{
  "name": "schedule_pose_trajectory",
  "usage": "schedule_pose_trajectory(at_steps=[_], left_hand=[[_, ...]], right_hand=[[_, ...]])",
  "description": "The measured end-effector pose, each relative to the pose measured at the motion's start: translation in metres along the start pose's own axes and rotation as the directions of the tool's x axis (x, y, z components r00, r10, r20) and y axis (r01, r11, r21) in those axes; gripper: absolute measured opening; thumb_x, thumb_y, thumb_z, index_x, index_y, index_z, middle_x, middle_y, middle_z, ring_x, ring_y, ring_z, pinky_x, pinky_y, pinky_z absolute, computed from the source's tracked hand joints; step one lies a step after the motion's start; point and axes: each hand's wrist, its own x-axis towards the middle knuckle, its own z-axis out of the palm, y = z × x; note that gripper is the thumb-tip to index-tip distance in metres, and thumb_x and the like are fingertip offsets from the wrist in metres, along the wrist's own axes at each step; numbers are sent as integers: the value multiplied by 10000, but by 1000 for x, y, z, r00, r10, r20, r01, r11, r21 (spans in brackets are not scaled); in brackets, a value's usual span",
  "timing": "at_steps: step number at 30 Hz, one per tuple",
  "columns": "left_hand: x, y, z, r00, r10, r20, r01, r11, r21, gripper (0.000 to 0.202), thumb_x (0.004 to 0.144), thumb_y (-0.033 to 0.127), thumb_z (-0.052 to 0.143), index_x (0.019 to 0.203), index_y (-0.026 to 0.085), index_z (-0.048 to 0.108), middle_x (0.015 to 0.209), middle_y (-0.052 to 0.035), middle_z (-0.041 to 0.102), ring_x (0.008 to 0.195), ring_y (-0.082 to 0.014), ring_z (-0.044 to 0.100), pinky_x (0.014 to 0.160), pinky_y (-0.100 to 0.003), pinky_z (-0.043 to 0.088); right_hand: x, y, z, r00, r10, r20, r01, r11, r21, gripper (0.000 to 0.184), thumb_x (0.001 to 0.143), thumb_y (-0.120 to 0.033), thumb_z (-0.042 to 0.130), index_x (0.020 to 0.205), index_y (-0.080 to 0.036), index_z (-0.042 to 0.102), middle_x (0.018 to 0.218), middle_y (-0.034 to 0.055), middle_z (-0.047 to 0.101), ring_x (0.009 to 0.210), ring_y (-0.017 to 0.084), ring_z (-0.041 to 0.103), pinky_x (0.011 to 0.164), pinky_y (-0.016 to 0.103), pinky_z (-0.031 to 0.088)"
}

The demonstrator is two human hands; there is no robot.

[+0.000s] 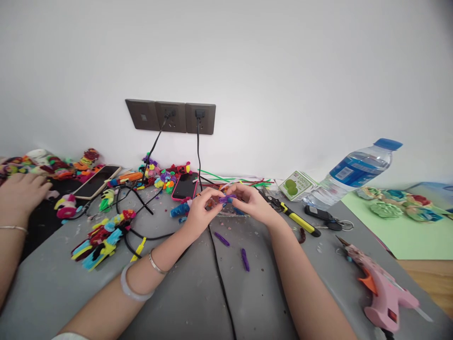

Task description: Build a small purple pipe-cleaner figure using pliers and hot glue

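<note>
Between the fingertips of both hands is a small purple piece of pipe cleaner, held just above the grey table. My left hand pinches its left end, and my right hand pinches its right end. Below the hands lie two folded purple pipe cleaner pieces, one near my left fingers and another lower and to the right. A cluttered tray or bag behind my hands is mostly hidden by them.
At right lie a pink glue gun, car keys, yellow pliers and a tilted water bottle. Fuzzy pipe cleaner figures and a phone are at left. A black cord crosses the table. Another person's hand rests far left.
</note>
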Motion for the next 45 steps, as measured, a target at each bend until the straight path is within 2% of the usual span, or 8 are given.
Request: schedule_pose_trajectory(at_steps=[12, 26, 30, 32, 35, 38, 40, 45], left_hand=[[-1, -5, -1, 1000, 1, 6, -1, 999, -35, 160, 831, 165, 634, 981, 203, 674, 937, -58, 657, 891, -190, 633, 760, -282, 517], [0, -1, -2, 998, 43, 42, -45, 998, 48, 141, 844, 171, 626, 977, 200, 664, 929, -50, 663, 838, -173, 629, 744, -278, 507], [0, 3, -1, 998, -23, 62, 23, 1000, -2, 135, 824, 177, 636, 957, 191, 655, 887, -45, 656, 773, -163, 620, 708, -268, 512], [0, 4, -1, 996, -62, 57, 65, 997, -49, 138, 822, 194, 637, 958, 184, 651, 887, -48, 659, 774, -163, 627, 706, -265, 517], [1, 4, -1, 992, -120, 24, 122, 986, -117, 159, 814, 243, 653, 957, 174, 646, 905, -53, 667, 806, -164, 640, 732, -270, 531], [2, 3, -1, 987, -157, 14, 157, 976, -149, 189, 796, 275, 671, 951, 168, 650, 885, -49, 667, 809, -164, 640, 734, -274, 539], [3, 2, -2, 986, -167, 17, 168, 974, -154, 196, 788, 290, 678, 937, 165, 655, 864, -43, 669, 786, -161, 636, 723, -273, 537], [3, 2, -4, 989, -146, 34, 148, 985, -90, 183, 792, 268, 668, 940, 161, 654, 812, -27, 654, 738, -146, 615, 659, -240, 498]], right_hand=[[-1, -2, -1, 1000, 10, 12, -10, 1000, -17, 146, 821, -335, 627, 851, -203, 573, 768, -2, 549, 660, 141, 468, 604, 265, 358], [-2, 0, -3, 998, 48, 48, -48, 999, 0, 187, 827, -374, 653, 832, -196, 596, 770, 1, 563, 657, 142, 483, 601, 266, 365], [-5, -2, -7, 998, 42, 55, -45, 997, 56, 124, 860, -329, 589, 896, -211, 587, 876, 20, 605, 790, 170, 555, 713, 291, 437], [-7, -4, -11, 1000, 24, 3, -24, 997, 74, 112, 881, -286, 522, 945, -218, 584, 985, 39, 634, 900, 187, 575, 823, 323, 449], [-10, -11, -21, 985, 6, -171, 2, 999, 48, 160, 887, -237, 448, 977, -223, 579, 1080, 56, 645, 957, 195, 582, 891, 361, 445], [-17, -29, -32, 922, -65, -381, 54, 998, -39, 127, 873, -222, 471, 955, -235, 566, 1077, 55, 649, 951, 196, 595, 909, 379, 456], [-26, -47, -39, 883, -106, -457, 64, 992, -107, 110, 861, -219, 511, 961, -244, 550, 1049, 51, 655, 925, 196, 605, 899, 383, 470], [-83, -96, -54, 901, 19, -434, -181, 925, -335, 138, 874, -300, 586, 999, -247, 611, 1006, 77, 694, 857, 227, 639, 748, 353, 513]])
